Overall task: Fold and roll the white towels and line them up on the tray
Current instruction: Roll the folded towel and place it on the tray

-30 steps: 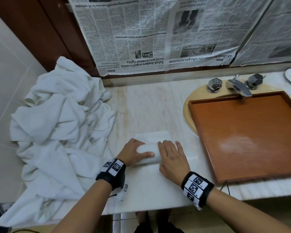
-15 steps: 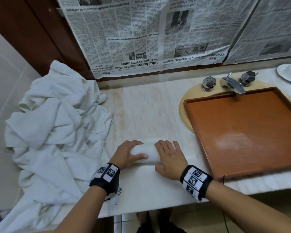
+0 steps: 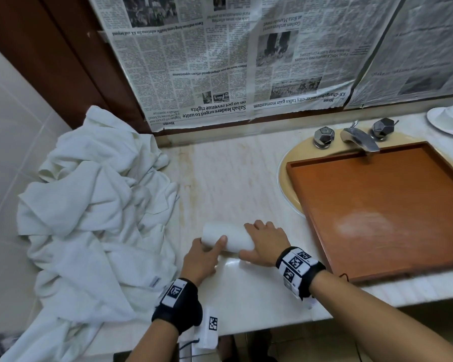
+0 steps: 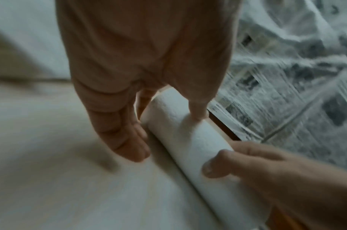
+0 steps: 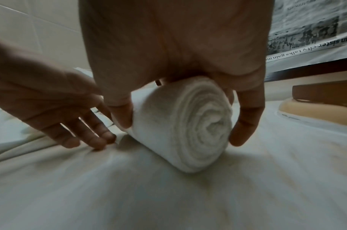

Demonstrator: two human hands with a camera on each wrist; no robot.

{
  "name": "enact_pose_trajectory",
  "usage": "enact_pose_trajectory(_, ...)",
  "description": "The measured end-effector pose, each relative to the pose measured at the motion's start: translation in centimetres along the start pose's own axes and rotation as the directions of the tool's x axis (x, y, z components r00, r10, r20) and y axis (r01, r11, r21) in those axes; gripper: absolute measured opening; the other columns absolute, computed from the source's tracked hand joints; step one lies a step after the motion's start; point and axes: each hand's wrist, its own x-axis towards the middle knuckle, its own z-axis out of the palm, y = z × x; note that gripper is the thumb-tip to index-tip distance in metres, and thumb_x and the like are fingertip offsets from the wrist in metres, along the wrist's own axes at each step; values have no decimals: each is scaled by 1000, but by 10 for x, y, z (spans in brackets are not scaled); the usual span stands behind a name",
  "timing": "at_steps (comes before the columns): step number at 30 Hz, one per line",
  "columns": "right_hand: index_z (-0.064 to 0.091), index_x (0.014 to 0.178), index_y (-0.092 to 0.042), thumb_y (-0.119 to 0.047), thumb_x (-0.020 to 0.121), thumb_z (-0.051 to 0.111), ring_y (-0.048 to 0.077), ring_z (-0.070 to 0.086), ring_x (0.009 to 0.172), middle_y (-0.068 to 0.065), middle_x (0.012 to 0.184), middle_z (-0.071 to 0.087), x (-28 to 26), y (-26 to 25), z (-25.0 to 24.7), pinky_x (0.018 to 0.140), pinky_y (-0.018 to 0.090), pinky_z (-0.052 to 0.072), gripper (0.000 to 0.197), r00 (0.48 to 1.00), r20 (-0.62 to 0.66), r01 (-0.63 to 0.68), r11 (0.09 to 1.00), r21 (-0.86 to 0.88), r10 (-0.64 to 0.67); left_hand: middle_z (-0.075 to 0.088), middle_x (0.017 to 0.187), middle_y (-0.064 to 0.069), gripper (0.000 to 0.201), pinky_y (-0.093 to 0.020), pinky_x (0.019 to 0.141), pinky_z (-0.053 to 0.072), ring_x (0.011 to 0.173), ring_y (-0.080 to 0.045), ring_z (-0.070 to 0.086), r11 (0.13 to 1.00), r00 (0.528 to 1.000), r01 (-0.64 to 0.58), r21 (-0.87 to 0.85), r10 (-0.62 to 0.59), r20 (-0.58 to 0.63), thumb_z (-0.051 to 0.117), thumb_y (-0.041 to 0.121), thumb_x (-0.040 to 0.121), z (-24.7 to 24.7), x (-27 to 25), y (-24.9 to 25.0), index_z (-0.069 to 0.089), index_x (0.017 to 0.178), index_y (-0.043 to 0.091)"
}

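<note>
Saucer (image 3: pixel 449 121) perhaps cut off at edge

Towel heap (image 3: pixel 94 218) left, tray (image 3: pixel 382 210) right

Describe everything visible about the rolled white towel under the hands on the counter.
The rolled towel is white terry cloth wound into a tight cylinder; the right wrist view shows its spiral end. It lies on its side on the pale marble counter, left of the wooden tray, not on it. The right hand grips one end, thumb and fingers round it; the left hand rests its thumb on the other.
</note>
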Motion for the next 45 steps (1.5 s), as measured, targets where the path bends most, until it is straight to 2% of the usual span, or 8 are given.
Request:
enact_pose_trajectory(6,35,143,-22,-62,82,55,28,45,118,4,131,46,-25,-6,15,95,41,41,75,999,39,-10,984,179,3,66,121,-22,84,-60,82,57,106,-37,69,838,993,85,-539,-26,118,87,47,73,13,-4,-2,48,131,1)
enact_pose_trajectory(9,42,137,-26,-61,75,60,25,49,114,1,121,51,-35,-6,19,95,40,44,73,999,53,-27,916,400,6,59,127,-26,77,-72,78,51,106,-42,67,773,986,131,-621,-40,159,89,33,74,15,-10,2,42,132,16)
enact_pose_trajectory(17,26,142,-33,-52,73,70,14,56,108,-5,123,54,-78,3,8,90,32,51,83,999,8,-40,691,722,49,59,127,-15,70,-69,80,53,106,-36,68,843,940,101,-528,93,329,85,30,77,16,-29,35,40,130,30)
enact_pose_trajectory(21,24,143,-40,-52,75,70,14,56,113,-5,129,54,-102,22,0,95,38,51,83,989,-90,-2,612,791,119,62,126,-12,67,-62,83,56,106,-31,69,879,905,64,-472,148,398,83,34,79,36,-33,65,43,132,24)
enact_pose_trajectory(29,36,140,-50,-51,78,70,8,55,117,-19,129,56,-139,99,-21,95,43,50,71,942,-260,77,616,784,212,69,120,-13,50,-36,83,58,109,-26,68,878,898,-75,-472,266,352,74,33,88,106,-40,115,52,127,11)
enact_pose_trajectory(35,47,140,-37,-49,78,72,9,57,111,-14,121,62,-160,173,-42,92,32,49,68,941,-264,44,699,714,210,68,119,-14,46,-42,93,57,109,-23,68,902,889,-181,-391,320,326,74,33,89,167,-43,128,56,125,10)
enact_pose_trajectory(41,51,136,-36,-53,73,69,14,59,107,-10,119,65,-151,210,-33,93,38,50,68,942,-248,1,738,675,226,68,117,3,41,-42,88,59,102,-13,69,945,928,-234,-227,287,238,75,39,86,200,-43,116,60,122,28)
enact_pose_trajectory(45,45,136,-36,-64,69,60,18,60,103,-5,115,64,-130,208,-18,87,42,53,74,939,-202,-66,723,687,277,53,125,3,57,-41,83,59,105,-16,62,965,959,-261,35,255,123,74,53,82,204,-36,101,53,130,30)
